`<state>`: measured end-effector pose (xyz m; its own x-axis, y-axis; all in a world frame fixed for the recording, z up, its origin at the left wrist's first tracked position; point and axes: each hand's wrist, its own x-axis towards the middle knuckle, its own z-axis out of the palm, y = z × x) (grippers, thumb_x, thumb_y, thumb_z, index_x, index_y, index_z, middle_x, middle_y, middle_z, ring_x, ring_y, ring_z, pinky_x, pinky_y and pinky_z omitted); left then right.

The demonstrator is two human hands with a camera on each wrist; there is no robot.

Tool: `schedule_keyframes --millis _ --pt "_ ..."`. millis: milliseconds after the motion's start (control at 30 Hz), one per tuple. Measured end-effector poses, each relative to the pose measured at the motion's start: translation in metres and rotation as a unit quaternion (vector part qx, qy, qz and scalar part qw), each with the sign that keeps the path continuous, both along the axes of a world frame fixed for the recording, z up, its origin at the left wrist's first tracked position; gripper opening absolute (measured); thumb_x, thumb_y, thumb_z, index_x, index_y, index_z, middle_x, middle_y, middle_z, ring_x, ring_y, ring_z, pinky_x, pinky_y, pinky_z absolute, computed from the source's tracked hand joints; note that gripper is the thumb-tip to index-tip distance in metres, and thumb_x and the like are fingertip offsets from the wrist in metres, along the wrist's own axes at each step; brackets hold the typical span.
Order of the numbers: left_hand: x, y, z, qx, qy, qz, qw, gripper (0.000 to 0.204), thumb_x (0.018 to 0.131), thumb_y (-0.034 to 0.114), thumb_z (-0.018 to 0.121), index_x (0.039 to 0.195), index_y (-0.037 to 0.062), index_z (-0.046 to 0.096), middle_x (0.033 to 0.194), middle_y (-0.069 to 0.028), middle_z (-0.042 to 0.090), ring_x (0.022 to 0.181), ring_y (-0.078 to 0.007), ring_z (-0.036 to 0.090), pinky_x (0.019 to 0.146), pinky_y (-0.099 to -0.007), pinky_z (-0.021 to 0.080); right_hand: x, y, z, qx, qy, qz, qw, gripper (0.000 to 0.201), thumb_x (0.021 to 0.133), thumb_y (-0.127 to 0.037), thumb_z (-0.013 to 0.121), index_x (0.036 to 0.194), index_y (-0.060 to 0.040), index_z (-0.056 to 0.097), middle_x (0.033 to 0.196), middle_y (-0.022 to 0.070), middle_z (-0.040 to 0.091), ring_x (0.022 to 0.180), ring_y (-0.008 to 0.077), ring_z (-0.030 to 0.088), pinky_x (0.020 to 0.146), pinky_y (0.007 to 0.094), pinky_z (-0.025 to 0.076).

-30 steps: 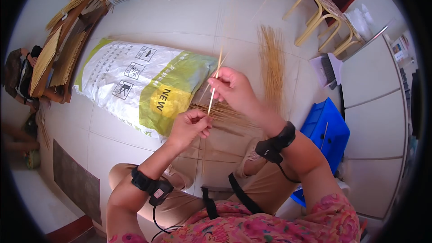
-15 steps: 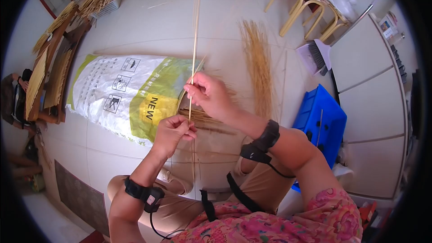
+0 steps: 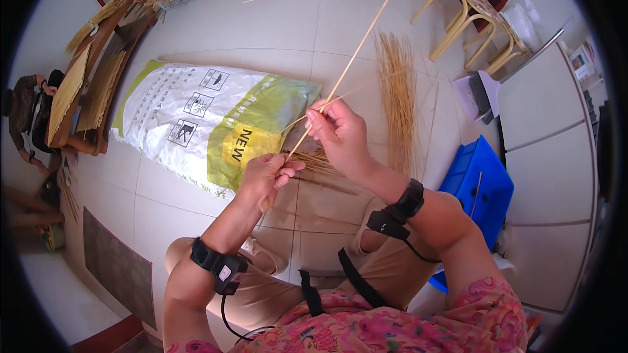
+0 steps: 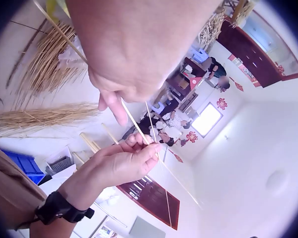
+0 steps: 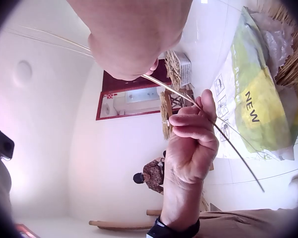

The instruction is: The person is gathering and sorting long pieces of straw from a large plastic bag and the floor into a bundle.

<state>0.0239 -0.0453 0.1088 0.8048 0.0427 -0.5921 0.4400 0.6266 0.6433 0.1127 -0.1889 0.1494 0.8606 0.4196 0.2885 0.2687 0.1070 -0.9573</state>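
Note:
A long thin straw stalk (image 3: 361, 44) slants up and to the right across the head view. My left hand (image 3: 264, 176) pinches its lower part, and my right hand (image 3: 341, 136) pinches it higher up. A second, thinner strand crosses the stalk at my right fingertips. In the left wrist view my right hand (image 4: 120, 166) holds both pieces between thumb and fingers. The right wrist view shows my left hand (image 5: 191, 144) with the stalk passing between thumb and forefinger. Beneath my hands a bundle of stalks (image 3: 320, 162) pokes out by the sack's end.
A white and green sack (image 3: 176, 104) lies on the floor at left. A loose straw bundle (image 3: 397, 101), a blue crate (image 3: 481, 180), a dustpan with brush (image 3: 476, 97) and stools (image 3: 451, 29) are at right. A wooden rack (image 3: 104, 85) and a seated person are at far left.
The stalk has tilted from nearly upright to slanting up and right. Both hands have shifted right in the head view since half a second ago and still pinch it.

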Motion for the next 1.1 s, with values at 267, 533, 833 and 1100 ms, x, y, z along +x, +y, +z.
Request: schedule_keyframes --millis 267,533,833,1100 --pt "-0.005 0.021 -0.029 0.006 0.038 0.016 0.999 0.017 0.090 0.011 0.048 0.088 -0.0048 0.054 0.081 -0.0159 0.066 0.050 -0.0071 0.054 0.040 -0.0135 0.039 0.017 0.003 0.014 0.081 -0.044 -0.106 0.990 0.007 0.091 -0.007 0.051 0.088 -0.0012 0.052 0.072 0.0024 0.056 0.060 0.0055 0.049 0.055 0.0199 0.041" --pt "-0.012 0.014 -0.009 0.244 -0.037 -0.091 0.965 0.021 0.087 0.020 0.061 0.082 -0.0012 0.058 0.076 -0.0095 0.065 0.051 -0.0072 0.053 0.046 -0.0196 0.043 0.072 -0.035 0.022 0.111 0.092 -0.082 0.986 0.012 0.092 -0.013 0.051 0.084 -0.0033 0.052 0.068 0.0019 0.054 0.055 0.0068 0.047 0.050 0.0199 0.038" --pt "-0.013 -0.002 0.017 0.530 -0.288 -0.005 0.797 0.018 0.081 0.012 0.067 0.093 0.0020 0.058 0.075 -0.0013 0.055 0.058 -0.0070 0.049 0.052 -0.0220 0.041 0.061 -0.028 0.002 -0.018 0.095 -0.038 0.995 0.013 0.092 -0.015 0.053 0.085 -0.0039 0.052 0.067 0.0009 0.055 0.052 0.0054 0.047 0.047 0.0194 0.037" --pt "-0.006 0.012 -0.002 0.568 -0.230 -0.054 0.789 0.032 0.080 0.011 0.067 0.110 0.0058 0.059 0.093 -0.0061 0.049 0.064 -0.0113 0.049 0.060 -0.0237 0.042 0.051 -0.022 0.006 -0.058 0.078 0.083 0.992 0.011 0.091 -0.015 0.054 0.090 -0.0042 0.054 0.071 0.0004 0.056 0.058 0.0053 0.049 0.050 0.0183 0.039"
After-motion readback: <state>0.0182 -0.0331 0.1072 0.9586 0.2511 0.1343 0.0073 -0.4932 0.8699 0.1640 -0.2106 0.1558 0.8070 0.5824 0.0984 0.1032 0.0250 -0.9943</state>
